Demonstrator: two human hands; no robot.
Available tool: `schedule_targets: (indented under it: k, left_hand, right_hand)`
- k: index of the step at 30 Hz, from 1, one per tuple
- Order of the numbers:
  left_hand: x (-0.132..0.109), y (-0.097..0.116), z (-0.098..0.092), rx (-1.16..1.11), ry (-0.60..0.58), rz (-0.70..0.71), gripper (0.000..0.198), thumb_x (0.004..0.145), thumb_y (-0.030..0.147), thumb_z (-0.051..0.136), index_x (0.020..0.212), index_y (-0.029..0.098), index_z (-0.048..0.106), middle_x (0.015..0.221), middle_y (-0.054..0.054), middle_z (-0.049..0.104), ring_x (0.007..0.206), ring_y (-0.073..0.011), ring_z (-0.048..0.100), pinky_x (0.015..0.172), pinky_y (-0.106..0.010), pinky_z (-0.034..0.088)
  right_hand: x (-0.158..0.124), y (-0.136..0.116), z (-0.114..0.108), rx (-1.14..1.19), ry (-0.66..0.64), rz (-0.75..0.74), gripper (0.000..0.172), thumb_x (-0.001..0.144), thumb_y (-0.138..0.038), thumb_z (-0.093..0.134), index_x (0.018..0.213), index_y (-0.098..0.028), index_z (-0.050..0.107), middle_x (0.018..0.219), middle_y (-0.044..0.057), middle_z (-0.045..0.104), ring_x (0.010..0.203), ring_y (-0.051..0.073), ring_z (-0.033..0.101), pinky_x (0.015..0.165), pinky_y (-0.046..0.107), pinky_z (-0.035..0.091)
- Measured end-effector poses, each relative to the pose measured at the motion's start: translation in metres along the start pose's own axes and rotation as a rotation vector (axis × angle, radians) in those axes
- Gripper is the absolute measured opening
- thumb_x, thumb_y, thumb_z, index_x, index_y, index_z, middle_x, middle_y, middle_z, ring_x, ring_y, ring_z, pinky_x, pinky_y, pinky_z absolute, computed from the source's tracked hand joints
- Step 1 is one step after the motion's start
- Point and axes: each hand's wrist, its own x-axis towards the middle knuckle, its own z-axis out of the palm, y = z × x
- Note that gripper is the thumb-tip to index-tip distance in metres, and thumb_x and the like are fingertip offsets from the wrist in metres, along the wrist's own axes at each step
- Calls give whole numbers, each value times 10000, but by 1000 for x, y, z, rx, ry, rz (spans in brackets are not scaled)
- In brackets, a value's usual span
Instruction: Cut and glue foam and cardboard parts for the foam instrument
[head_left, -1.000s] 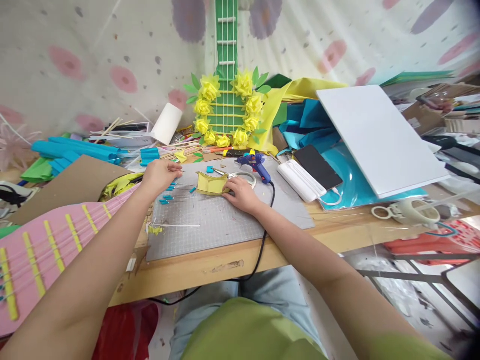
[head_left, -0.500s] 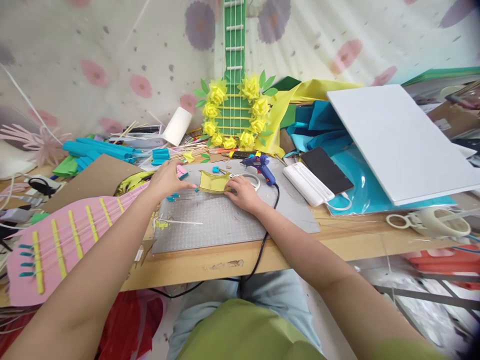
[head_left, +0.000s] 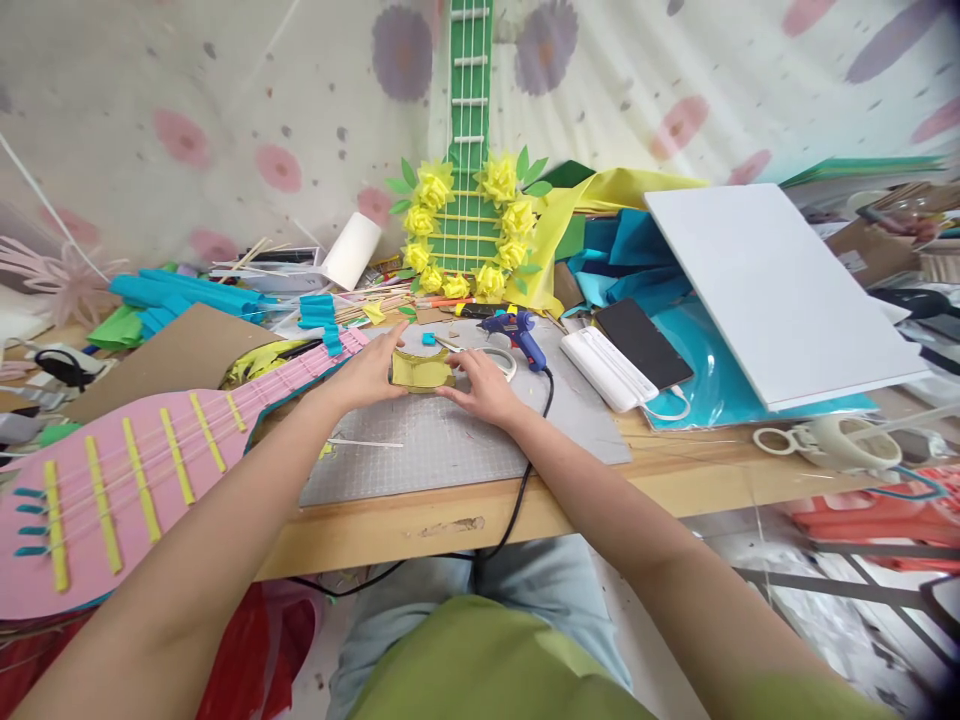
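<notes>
A small yellow-olive paper piece (head_left: 422, 371) lies on the grey cutting mat (head_left: 450, 440). My left hand (head_left: 367, 372) grips its left edge, fingers curled around it. My right hand (head_left: 484, 385) pinches its right edge. A pink paper guitar (head_left: 135, 460) with yellow frets lies under my left forearm. Just behind the yellow piece are a small teal bit (head_left: 428, 339), scissors and a roll of tape (head_left: 501, 357).
A blue glue gun (head_left: 517, 332) lies behind my right hand, its black cord (head_left: 525, 480) running off the table edge. A green paper guitar with yellow flowers (head_left: 466, 225) stands at the back. White board (head_left: 772, 280), phone (head_left: 643, 344), white power bank (head_left: 606, 368) right; teal rolls (head_left: 187, 295), cardboard (head_left: 180, 355) left.
My left hand moved right from the small teal pieces to the yellow paper piece and took hold of its left edge. The right hand stayed on it. The view shifted slightly.
</notes>
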Motion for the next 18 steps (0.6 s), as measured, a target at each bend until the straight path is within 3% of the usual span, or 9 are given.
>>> schedule_targets:
  k: [4,10,14,18]
  left_hand:
    - [-5,-1,-8,22,-11,-23,1085,528,331,756,1418,223,143,1327,-149,394,1187,-307,436,940,-431,395]
    - [-9,2,-11,43,-16,-17,1125,489,314,779,1412,268,138,1370,-147,319,1182,-324,443,910,-449,424]
    - [-9,2,-10,25,13,22,1082,523,340,765,1408,272,146,1406,-139,274,1262,-326,358,970,-449,383]
    - [-12,-5,-7,-9,61,57,1077,530,339,766,1407,266,143,1426,-128,254,1305,-311,296,1038,-446,317]
  right_hand:
    - [4,-4,-7,21,56,-13,609,748,-544,557,1207,-167,424,1130,139,528,1076,260,466,907,407,372]
    - [27,-20,0,-138,-137,-59,919,586,-545,701,1316,-140,318,1256,173,466,1155,311,411,964,450,314]
    - [44,-34,5,-226,-274,5,808,592,-441,730,1250,-124,384,1138,182,550,1091,311,476,906,450,346]
    - [51,-38,4,-233,-320,21,707,627,-393,709,1207,-108,422,1096,177,576,1066,294,508,882,417,368]
